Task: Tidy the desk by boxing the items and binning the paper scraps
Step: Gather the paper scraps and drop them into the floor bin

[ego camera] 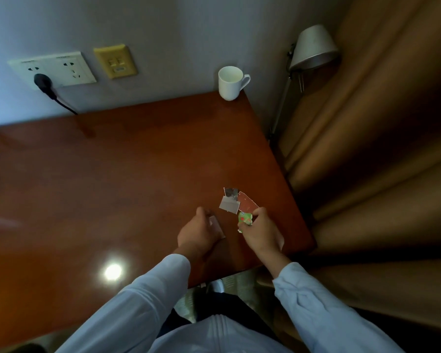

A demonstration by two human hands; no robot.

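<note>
The desk is a slab of reddish-brown wood, polished so glossy that a round spot of light glares off its near edge. Toward its right front corner lies a little cluster of torn paper: a grey scrap, flat and roughly rectangular with white torn edges, overlaps a dark printed scrap behind it, and a red scrap with one rounded corner lies touching them on the right. The right hand hovers just at the near edge of that cluster, thumb and fingers pinching a green scrap, crumpled and shiny with red marks on it. The left hand sits low beside it, knuckles up and fingers curled over a pale scrap whose flat edge pokes out from under the palm. Both arms wear light blue sleeves of soft, creased cloth. At the far right corner of the desk stands a smooth white mug, handle turned right. On the wall behind are a white double socket plate with a black plug in it and a yellowed plastic plate. Off the right edge a lamp with a dull conical shade leans over heavy tan curtain folds.
</note>
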